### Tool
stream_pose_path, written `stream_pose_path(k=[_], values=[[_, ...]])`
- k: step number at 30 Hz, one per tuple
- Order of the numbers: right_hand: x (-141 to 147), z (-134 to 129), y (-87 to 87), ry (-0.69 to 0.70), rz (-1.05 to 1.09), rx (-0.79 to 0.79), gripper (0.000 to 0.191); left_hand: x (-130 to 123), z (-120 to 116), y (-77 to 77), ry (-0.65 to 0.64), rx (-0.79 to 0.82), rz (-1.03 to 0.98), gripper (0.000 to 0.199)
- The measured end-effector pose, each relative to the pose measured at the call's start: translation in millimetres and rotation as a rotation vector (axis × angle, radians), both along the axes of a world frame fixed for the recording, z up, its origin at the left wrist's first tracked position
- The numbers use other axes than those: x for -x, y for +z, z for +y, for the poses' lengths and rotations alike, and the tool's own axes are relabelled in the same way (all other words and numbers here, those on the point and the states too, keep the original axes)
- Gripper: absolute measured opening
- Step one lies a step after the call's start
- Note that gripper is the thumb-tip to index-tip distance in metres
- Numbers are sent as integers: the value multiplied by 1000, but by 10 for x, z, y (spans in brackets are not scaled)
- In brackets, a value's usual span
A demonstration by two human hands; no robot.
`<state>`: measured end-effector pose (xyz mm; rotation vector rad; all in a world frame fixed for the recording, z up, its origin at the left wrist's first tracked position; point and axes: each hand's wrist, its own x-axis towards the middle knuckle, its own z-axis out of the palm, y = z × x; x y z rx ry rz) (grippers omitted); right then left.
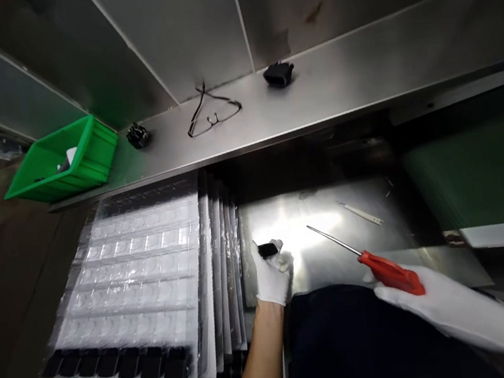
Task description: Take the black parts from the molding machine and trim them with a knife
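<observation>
Grey panelled wall (181, 29), metal shelf (336, 89)

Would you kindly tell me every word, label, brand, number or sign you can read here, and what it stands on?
There is no readable text in this view.
Red-handled screwdriver: no legible lettering.
Small black part: no legible marking.
Green plastic bin: nothing legible.
Slim white tool: too small to tell.

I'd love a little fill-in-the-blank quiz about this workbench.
The right hand holds a screwdriver whose handle is coloured ____.
The left hand holds a small piece coloured ____.
The bin on the shelf is coloured ____.
The eyeglasses lie to the ____ of that bin.

Missing words: red; black; green; right.
</observation>
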<state>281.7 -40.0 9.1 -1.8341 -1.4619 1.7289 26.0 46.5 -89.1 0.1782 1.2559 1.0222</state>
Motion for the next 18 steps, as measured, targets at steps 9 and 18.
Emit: stream_pose_path(k=[9,18], values=[[-108,-160,-387,33,-73,83,74,80,-312,923,227,9,-612,47],[-35,-73,-318,45,-76,60,74,-9,-416,1213,159,32,-652,70]])
